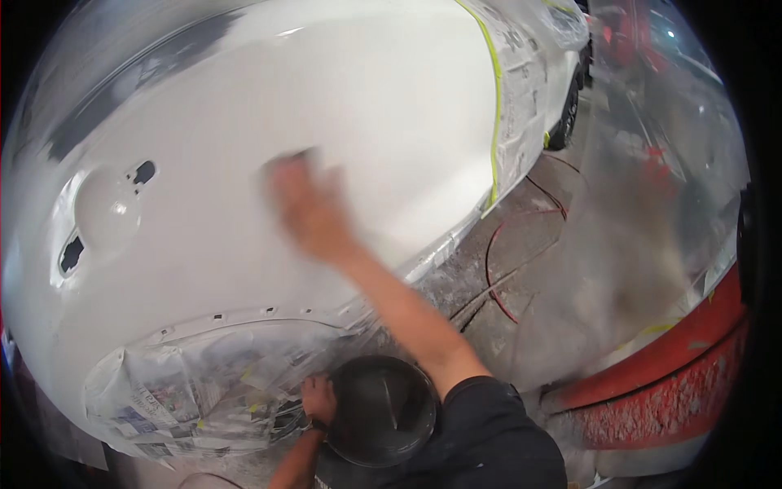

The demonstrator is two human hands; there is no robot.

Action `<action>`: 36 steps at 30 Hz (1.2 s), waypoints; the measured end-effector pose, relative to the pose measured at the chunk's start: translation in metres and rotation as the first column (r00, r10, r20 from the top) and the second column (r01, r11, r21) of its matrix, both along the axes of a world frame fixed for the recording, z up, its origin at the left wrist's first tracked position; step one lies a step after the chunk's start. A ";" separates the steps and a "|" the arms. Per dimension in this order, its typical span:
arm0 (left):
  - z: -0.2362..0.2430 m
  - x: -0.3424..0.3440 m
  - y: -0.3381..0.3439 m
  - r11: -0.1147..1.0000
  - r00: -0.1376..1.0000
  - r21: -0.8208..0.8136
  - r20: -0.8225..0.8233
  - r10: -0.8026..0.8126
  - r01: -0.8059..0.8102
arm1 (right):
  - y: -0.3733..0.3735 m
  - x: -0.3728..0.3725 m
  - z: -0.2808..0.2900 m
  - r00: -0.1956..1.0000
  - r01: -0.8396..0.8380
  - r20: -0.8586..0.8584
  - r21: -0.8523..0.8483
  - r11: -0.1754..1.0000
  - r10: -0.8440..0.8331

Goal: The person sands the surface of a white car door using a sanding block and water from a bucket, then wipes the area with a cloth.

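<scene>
My right hand (305, 204) is pressed flat against a white car body panel (244, 106), blurred by motion; a dark pad edge shows under its fingertips at the top. My left hand (318, 399) is low down, at the rim of a black bucket (381, 410), beside a wheel arch masked with newspaper (187, 391). Whether the left hand grips the bucket rim is unclear. My black sleeve fills the lower middle.
Yellow-green masking tape (496, 106) edges the panel, with plastic sheeting beyond. A red hose (490, 269) loops on the dusty floor. A red car part (668, 383) covered in plastic lies at the right. A wheel (564, 122) shows farther back.
</scene>
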State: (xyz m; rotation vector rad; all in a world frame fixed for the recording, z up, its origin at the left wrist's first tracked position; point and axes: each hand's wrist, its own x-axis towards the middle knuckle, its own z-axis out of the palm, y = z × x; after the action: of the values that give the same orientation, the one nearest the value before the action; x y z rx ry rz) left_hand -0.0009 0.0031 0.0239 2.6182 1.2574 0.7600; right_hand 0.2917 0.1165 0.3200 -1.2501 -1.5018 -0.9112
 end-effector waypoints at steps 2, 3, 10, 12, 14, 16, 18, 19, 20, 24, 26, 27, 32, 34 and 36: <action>0.001 -0.002 0.000 1.000 1.000 0.000 -0.010 0.006 -0.006 | -0.012 0.075 0.030 0.927 0.069 -0.374 0.180 0.981 0.004; 0.001 0.003 0.000 1.000 1.000 0.010 0.006 0.008 -0.008 | -0.014 0.099 0.050 0.842 0.114 -0.540 0.176 0.978 -0.001; 0.002 -0.004 -0.001 0.999 1.000 -0.024 0.004 0.029 -0.029 | -0.019 -0.077 0.094 0.978 -0.206 -0.026 -0.015 0.978 0.205; 0.000 -0.005 -0.005 0.997 0.998 -0.053 0.005 0.056 -0.056 | -0.017 -0.051 0.096 0.855 -0.422 0.251 -0.175 0.890 0.454; -0.003 0.001 -0.003 0.997 0.998 -0.043 0.012 0.067 -0.067 | 0.003 0.035 0.099 0.990 0.010 0.137 0.100 0.995 -0.024; -0.003 -0.001 -0.003 0.998 0.998 -0.014 0.019 0.058 -0.058 | -0.007 0.102 0.127 0.959 0.134 -0.264 0.109 0.985 -0.101; -0.002 0.002 0.000 0.999 0.999 0.000 0.018 0.049 -0.049 | -0.003 0.120 0.153 0.821 0.188 -0.563 0.107 0.976 -0.096; -0.003 0.004 -0.002 0.999 0.999 -0.005 0.010 0.048 -0.048 | 0.000 0.102 0.159 0.815 0.182 -0.573 0.107 0.977 -0.089; -0.004 0.004 -0.003 0.999 0.999 -0.010 0.000 0.045 -0.045 | 0.009 0.069 0.166 0.806 0.177 -0.586 0.107 0.978 -0.082; -0.007 -0.003 0.000 1.000 0.997 0.006 0.074 0.030 -0.030 | 0.012 -0.043 0.154 0.924 -0.339 0.215 0.087 0.937 0.315; -0.007 -0.007 0.001 0.999 0.999 0.021 0.033 0.034 -0.034 | 0.007 0.024 0.165 0.972 0.023 0.232 0.113 0.993 -0.048; -0.007 0.000 0.000 1.000 0.998 0.019 0.060 0.016 -0.017 | 0.011 0.077 0.165 0.999 -0.030 0.030 0.202 0.979 0.025; -0.002 0.006 -0.001 0.998 0.998 -0.050 0.047 0.043 -0.041 | -0.002 0.121 0.155 0.878 0.202 -0.460 0.110 0.973 -0.130; -0.003 0.004 -0.006 0.996 0.998 -0.073 0.043 0.045 -0.042 | 0.002 0.063 0.132 0.944 0.147 -0.316 0.134 0.980 -0.099; -0.001 0.008 0.001 0.998 0.997 -0.042 0.054 0.051 -0.048 | -0.006 -0.043 0.113 0.998 -0.054 -0.031 0.090 0.994 0.057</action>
State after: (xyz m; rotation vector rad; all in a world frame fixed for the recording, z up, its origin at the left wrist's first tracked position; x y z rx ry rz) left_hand 0.0072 0.0038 0.0233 2.5244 1.3129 0.8003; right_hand 0.2485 0.1104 0.4331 -1.1487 -1.4467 -0.9065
